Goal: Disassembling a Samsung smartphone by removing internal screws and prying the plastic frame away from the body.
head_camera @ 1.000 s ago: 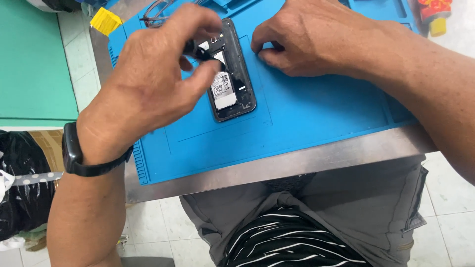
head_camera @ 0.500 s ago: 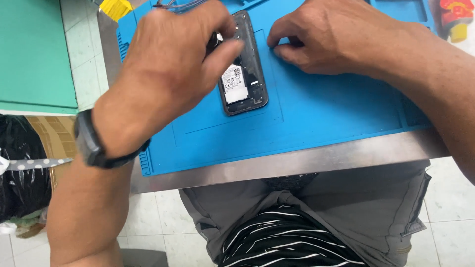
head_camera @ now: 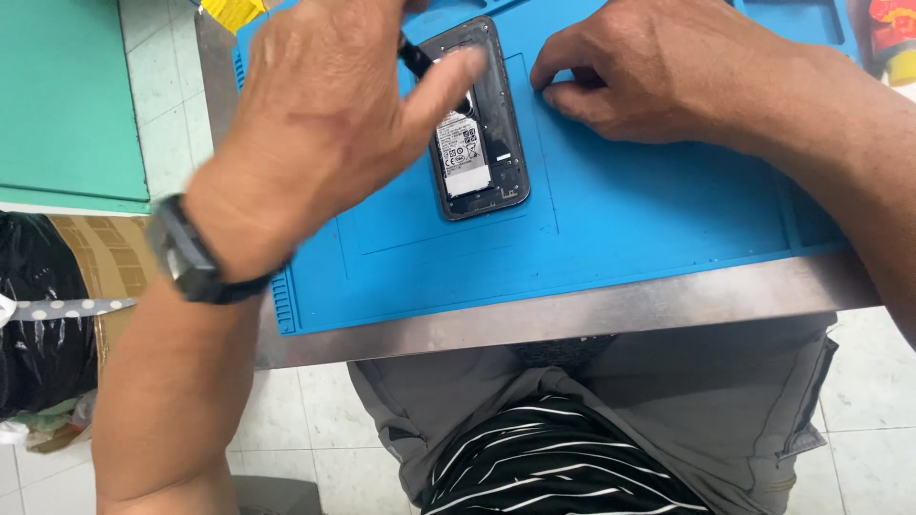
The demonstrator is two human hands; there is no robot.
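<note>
An opened dark phone [head_camera: 482, 162] lies back-up on a blue work mat [head_camera: 620, 229], its battery and white labels showing. My left hand [head_camera: 324, 124], with a black watch [head_camera: 186, 257] on the wrist, hovers over the phone's upper left. It grips a thin black tool [head_camera: 413, 55], and the thumb reaches across the phone's top. My right hand [head_camera: 658, 76] rests on the mat just right of the phone's upper edge. Its fingers are curled, and nothing shows inside them.
The mat lies on a steel table [head_camera: 572, 310] whose front edge is above my lap. A green mat [head_camera: 67, 105] sits at the left, a yellow object [head_camera: 234, 11] at the top, and a red object [head_camera: 892, 29] at the top right. A black bag [head_camera: 38, 324] and a cardboard box [head_camera: 105, 257] stand on the floor at the left.
My left hand has shifted up and left, uncovering more of the phone's battery. The right hand stays beside the phone's upper right edge.
</note>
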